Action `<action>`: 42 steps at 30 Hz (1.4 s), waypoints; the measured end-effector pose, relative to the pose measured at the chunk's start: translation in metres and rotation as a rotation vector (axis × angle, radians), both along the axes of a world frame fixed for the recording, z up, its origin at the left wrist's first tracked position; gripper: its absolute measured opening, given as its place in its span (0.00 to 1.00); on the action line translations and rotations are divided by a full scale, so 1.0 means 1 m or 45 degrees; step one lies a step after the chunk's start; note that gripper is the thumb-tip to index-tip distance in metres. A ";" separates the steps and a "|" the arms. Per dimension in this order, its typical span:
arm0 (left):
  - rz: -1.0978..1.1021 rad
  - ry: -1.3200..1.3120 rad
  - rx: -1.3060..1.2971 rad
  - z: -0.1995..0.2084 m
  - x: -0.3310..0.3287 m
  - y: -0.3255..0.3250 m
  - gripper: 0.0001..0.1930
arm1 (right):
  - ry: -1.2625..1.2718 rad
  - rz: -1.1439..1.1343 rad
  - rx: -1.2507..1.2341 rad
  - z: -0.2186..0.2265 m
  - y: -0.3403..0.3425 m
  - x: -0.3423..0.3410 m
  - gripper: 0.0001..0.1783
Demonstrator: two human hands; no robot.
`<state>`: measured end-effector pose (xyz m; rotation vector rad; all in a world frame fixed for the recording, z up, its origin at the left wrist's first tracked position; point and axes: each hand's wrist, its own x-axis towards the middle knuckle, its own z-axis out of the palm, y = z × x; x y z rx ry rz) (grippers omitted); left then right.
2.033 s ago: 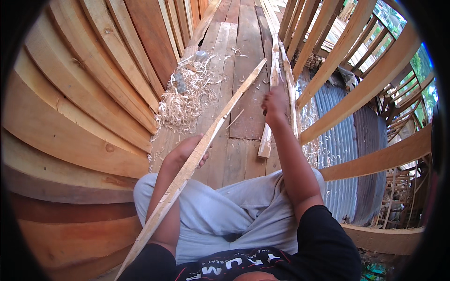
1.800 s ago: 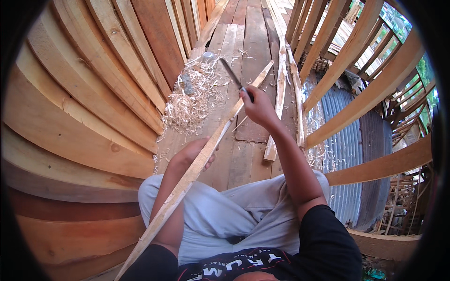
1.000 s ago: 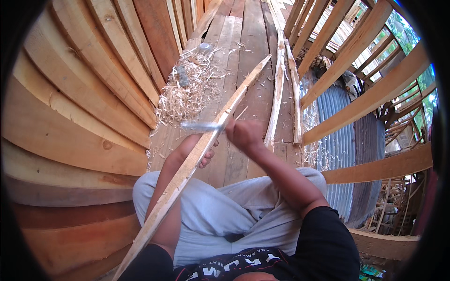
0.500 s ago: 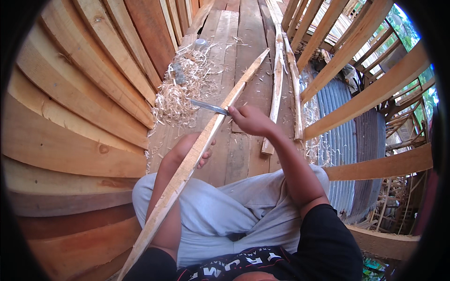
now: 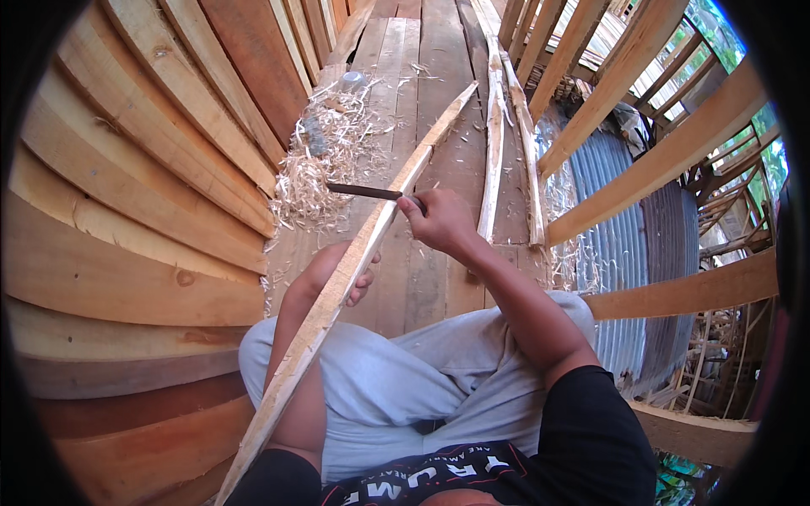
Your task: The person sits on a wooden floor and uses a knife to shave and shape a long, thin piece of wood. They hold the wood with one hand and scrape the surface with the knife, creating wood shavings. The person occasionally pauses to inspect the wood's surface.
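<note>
A long pale strip of wood (image 5: 339, 287) slants from beside my left arm up to a pointed far end. My left hand (image 5: 361, 282) is wrapped round it from beneath, near its middle, fingertips showing on the right side. Farther up, my right hand (image 5: 439, 221) grips the handle of a knife, its handle mostly hidden in the fist. The dark knife blade (image 5: 364, 191) points left and lies across the strip's upper part, its tip over the shavings.
Curled wood shavings (image 5: 316, 169) pile up at the left, with a small glass jar (image 5: 353, 82) among them. Two more long strips (image 5: 494, 143) lie on the plank floor (image 5: 447, 110). Boards (image 5: 126, 253) line the left; wooden rails (image 5: 658, 202) and corrugated metal sheets (image 5: 612, 228) lie right.
The knife has turned, its face going from shiny to dark, and my right hand has rolled with it. The blade sits slightly farther left. My left hand keeps its hold on the wood.
</note>
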<state>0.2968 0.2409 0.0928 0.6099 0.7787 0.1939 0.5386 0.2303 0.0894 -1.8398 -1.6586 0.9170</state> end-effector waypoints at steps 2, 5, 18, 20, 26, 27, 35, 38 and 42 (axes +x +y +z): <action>-0.011 0.014 0.037 0.004 0.005 -0.002 0.18 | -0.095 -0.002 -0.024 0.004 0.003 0.005 0.33; -0.007 0.080 0.086 0.008 0.009 -0.003 0.18 | 0.127 0.254 -0.414 0.016 0.001 0.019 0.32; -0.001 0.164 0.120 0.014 0.010 -0.005 0.22 | -0.145 -0.012 0.346 0.029 0.005 0.056 0.18; -0.008 0.161 0.121 0.013 0.011 -0.004 0.23 | 0.202 0.054 0.240 0.016 0.009 0.067 0.18; -0.025 0.175 0.139 0.011 0.009 -0.003 0.24 | 1.442 0.054 -0.997 0.012 0.007 0.076 0.25; -0.027 0.171 0.146 0.010 0.009 -0.003 0.23 | 1.420 0.066 -1.013 0.003 0.007 0.077 0.26; -0.026 0.170 0.154 0.010 0.009 -0.003 0.23 | 0.959 -0.201 -0.874 -0.011 0.018 0.065 0.25; -0.030 0.178 0.140 0.010 0.010 -0.003 0.24 | 0.962 -0.153 -0.859 -0.017 0.019 0.065 0.23; -0.028 0.185 0.127 0.009 0.009 -0.003 0.24 | 0.967 -0.235 -0.886 -0.025 0.020 0.058 0.19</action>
